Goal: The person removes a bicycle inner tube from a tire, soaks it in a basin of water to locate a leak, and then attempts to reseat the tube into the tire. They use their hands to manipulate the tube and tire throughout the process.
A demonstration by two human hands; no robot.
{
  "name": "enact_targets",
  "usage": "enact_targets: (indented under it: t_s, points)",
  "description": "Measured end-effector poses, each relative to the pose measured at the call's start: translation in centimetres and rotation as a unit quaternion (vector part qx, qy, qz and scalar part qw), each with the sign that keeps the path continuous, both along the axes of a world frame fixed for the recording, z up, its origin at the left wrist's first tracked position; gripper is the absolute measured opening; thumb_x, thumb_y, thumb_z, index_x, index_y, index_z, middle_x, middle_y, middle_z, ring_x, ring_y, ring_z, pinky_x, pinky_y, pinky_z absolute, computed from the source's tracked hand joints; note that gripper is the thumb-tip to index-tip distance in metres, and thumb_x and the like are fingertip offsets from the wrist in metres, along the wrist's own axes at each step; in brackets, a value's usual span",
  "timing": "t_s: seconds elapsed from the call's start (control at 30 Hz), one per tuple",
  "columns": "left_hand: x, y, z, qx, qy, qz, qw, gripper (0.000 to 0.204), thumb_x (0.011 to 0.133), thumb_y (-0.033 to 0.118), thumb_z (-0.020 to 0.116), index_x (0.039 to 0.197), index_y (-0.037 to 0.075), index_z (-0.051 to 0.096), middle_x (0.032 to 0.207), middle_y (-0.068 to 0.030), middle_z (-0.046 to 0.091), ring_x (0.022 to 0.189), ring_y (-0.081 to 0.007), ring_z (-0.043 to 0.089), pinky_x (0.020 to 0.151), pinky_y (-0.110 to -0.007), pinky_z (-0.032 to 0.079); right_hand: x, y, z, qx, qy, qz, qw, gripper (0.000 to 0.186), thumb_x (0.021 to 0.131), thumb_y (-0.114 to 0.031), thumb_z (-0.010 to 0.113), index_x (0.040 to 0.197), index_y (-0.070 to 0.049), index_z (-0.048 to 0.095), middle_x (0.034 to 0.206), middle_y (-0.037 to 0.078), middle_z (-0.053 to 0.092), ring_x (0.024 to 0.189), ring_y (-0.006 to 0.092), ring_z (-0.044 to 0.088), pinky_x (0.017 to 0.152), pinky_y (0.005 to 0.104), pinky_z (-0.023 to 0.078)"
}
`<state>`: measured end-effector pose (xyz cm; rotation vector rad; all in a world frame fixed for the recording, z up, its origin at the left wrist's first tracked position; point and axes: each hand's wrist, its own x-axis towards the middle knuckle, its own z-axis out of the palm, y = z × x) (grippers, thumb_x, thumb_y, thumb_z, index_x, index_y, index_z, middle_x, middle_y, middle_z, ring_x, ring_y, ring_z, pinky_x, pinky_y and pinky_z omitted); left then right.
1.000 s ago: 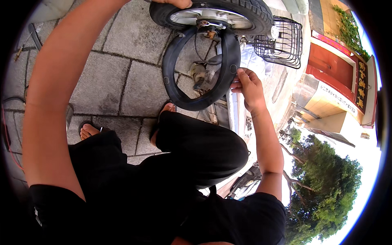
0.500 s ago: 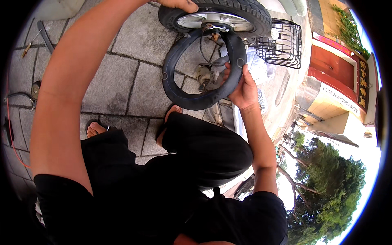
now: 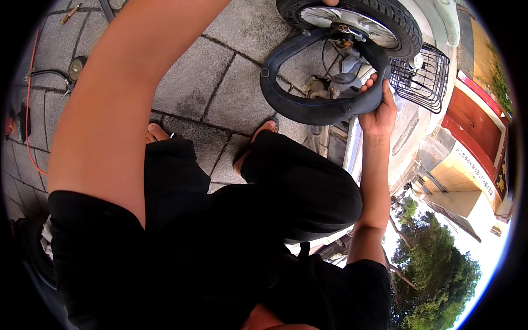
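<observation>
A black inner tube (image 3: 322,111) hangs in a bent loop just below a motorbike or scooter wheel (image 3: 404,30), with its upper part close to the hub and axle (image 3: 347,33). My right hand (image 3: 379,114) is closed round the right side of the tube, thumb in front and fingertips showing inside the loop. My left arm reaches up to the wheel. Only a bit of my left hand (image 3: 330,2) shows at the top edge, against the tyre, and its fingers are out of the picture.
A black wire basket (image 3: 423,82) sits right of the wheel. On the paving at left lie a gauge (image 3: 77,67) with a hose, a red air line (image 3: 28,110), a screwdriver (image 3: 71,14) and a dark flat bar (image 3: 105,10). My sandalled foot (image 3: 267,127) is below the tube.
The whole view has shifted, so the wheel and tube appear farther right and higher. The tube's loop looks flatter and more bent. My right hand keeps hold of it; less of my left hand shows.
</observation>
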<state>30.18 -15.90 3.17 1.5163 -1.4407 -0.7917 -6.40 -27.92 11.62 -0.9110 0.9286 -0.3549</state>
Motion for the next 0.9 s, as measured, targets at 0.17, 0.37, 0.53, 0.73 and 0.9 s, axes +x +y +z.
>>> enact_targets:
  t_s: [0.17,0.37,0.53,0.73,0.9]
  points:
    - [0.43,0.13,-0.31,-0.008,0.017,-0.009,1.0,0.044,0.073,0.03,0.084,0.105,0.0,0.078,0.093,-0.0158,0.079,0.081,-0.0242,0.074,0.077,-0.038,0.059,-0.29,-0.51,-0.29,0.007,0.004,0.003,1.0,0.031,0.112,-0.027,0.055,0.126,-0.001,0.064,0.112,0.009,0.074,0.098,0.0213,0.073,0.091,0.0394,0.062]
    - [0.4,-0.43,-0.82,-0.021,0.027,-0.017,0.999,0.041,0.073,0.028,0.084,0.103,0.001,0.078,0.092,-0.015,0.079,0.081,-0.0224,0.073,0.077,-0.037,0.059,0.08,-0.35,-0.23,0.0,0.006,-0.01,1.0,0.031,0.112,-0.027,0.055,0.124,-0.001,0.065,0.112,0.009,0.074,0.098,0.0214,0.073,0.09,0.0391,0.063]
    - [0.4,-0.32,-0.71,-0.021,0.022,-0.014,0.999,0.041,0.073,0.027,0.084,0.103,0.001,0.078,0.091,-0.0145,0.079,0.081,-0.0213,0.073,0.076,-0.036,0.058,-0.14,-0.44,-0.24,-0.004,0.007,0.002,1.0,0.031,0.112,-0.027,0.055,0.124,-0.001,0.065,0.11,0.008,0.073,0.096,0.0209,0.072,0.089,0.0386,0.062]
    - [0.57,0.13,-0.71,-0.011,0.031,-0.014,0.999,0.042,0.073,0.027,0.084,0.105,0.0,0.078,0.091,-0.0146,0.079,0.081,-0.0217,0.073,0.076,-0.037,0.058,0.38,0.05,0.03,-0.017,0.019,-0.016,1.0,0.031,0.112,-0.027,0.054,0.123,0.0,0.065,0.108,0.009,0.073,0.095,0.0211,0.072,0.089,0.0374,0.062]
    - [0.35,0.46,-0.31,-0.018,0.007,0.001,1.0,0.042,0.073,0.026,0.084,0.105,0.0,0.077,0.091,-0.0137,0.079,0.08,-0.0213,0.072,0.076,-0.037,0.058,0.27,-0.12,-0.07,-0.017,0.023,-0.014,0.999,0.032,0.112,-0.027,0.055,0.124,0.001,0.065,0.106,0.01,0.073,0.094,0.0212,0.072,0.088,0.0366,0.062]
